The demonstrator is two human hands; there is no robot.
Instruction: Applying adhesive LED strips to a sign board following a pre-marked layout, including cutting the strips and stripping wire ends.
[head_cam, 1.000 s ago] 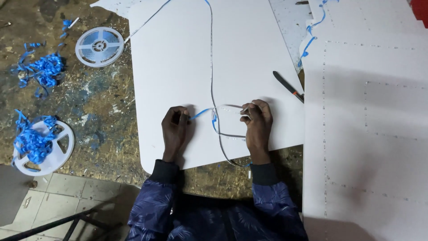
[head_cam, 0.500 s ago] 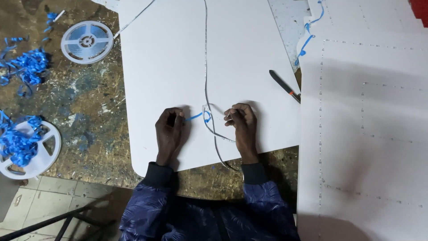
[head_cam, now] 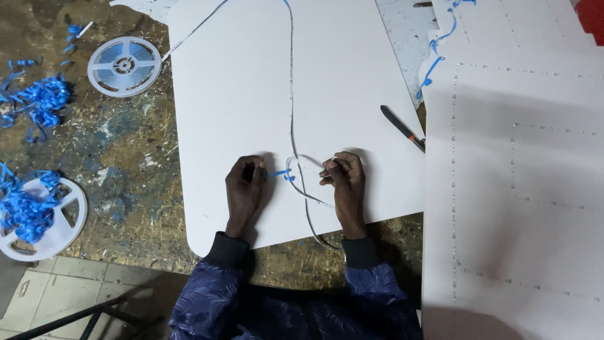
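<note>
Blue backing [head_cam: 279, 173], pinched in the left hand [head_cam: 245, 189], could have torn off short (thin stuff) while the right hand [head_cam: 343, 182] fingers gripped the strip [head_cam: 291, 94].

Both hands [head_cam: 296, 182] rest knuckles-up, side by side — fingertips pinched, forearms parallel.

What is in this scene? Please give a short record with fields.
left hand: pinches blue film
right hand: pinches strip
strip: runs up the white board, loops by the hands
tool: on the board's right edge, apart from both hands
reels: two, on the bench at left
blue scraps: beside the reels
</note>
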